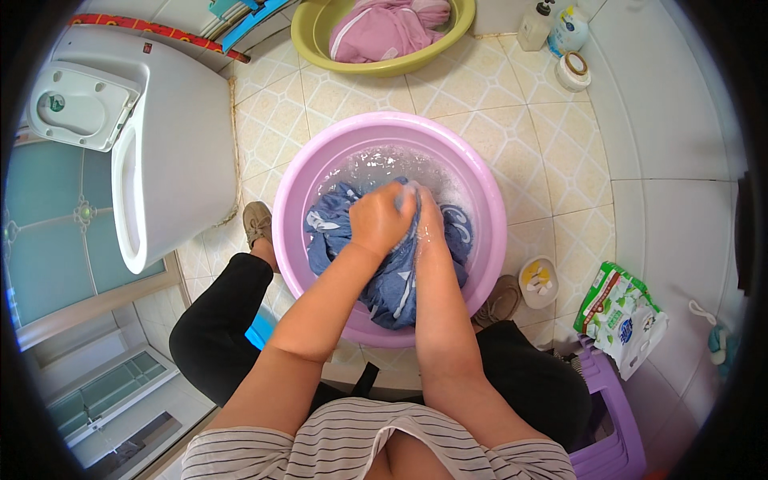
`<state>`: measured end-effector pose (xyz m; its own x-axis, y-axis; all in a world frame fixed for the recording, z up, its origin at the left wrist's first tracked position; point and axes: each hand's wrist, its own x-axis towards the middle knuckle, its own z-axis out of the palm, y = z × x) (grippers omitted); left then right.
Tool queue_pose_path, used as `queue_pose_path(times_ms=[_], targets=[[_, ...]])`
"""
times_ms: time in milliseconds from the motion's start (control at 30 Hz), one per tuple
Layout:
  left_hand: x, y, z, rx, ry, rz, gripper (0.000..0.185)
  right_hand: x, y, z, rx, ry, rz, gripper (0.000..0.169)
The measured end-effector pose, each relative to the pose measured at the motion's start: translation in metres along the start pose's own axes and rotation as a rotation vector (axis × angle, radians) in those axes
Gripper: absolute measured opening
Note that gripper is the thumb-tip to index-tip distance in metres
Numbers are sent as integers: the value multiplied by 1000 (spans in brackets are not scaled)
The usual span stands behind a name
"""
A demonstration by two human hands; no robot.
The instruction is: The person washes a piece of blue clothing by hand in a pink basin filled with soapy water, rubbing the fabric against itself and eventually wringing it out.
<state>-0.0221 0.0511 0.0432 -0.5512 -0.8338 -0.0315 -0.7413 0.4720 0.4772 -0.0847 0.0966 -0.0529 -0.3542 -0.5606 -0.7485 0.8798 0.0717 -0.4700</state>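
Note:
A round pink plastic basin (389, 123) stands on the floor between my feet, with sudsy water (384, 162) in its far part. In it lies a wet blue garment or cloth with white patterns (390, 294), bunched up. My left hand (378, 216) is closed around a fold of the blue cloth near the middle of the basin. Pressed close beside it, my right hand (429, 213) grips the same fold, with wet suds on its wrist. The fingertips of both hands are partly hidden.
A yellow-green basin (372, 67) holding pink cloth (384, 33) is at the far side. A toilet (186, 132) stands left. Pump bottle (534, 27), refill pouch (567, 31) and round jar (573, 72) line the far right wall. Nearer are a soap dish (549, 264), detergent bag (624, 318) and purple stool (618, 414).

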Motion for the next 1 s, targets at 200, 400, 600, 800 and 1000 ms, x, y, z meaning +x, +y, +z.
queue_pose_path(times_ms=[200, 400, 600, 800, 1000], targets=[[51, -69, 2, -63, 38, -284, 27, -31, -35, 13, -96, 116, -152, 39], [28, -81, 49, -209, 5, 239, 43, 5, 5, -26, -707, 217, -524, 84], [56, -99, 71, 57, -548, -230, 50, -5, -13, -22, -157, 129, -65, 71], [43, -94, 69, -301, -434, -133, 50, 8, 0, -22, 174, 114, -32, 42], [-22, -11, -15, -415, -352, 223, 49, -11, -14, -26, 264, -93, 92, 49]])
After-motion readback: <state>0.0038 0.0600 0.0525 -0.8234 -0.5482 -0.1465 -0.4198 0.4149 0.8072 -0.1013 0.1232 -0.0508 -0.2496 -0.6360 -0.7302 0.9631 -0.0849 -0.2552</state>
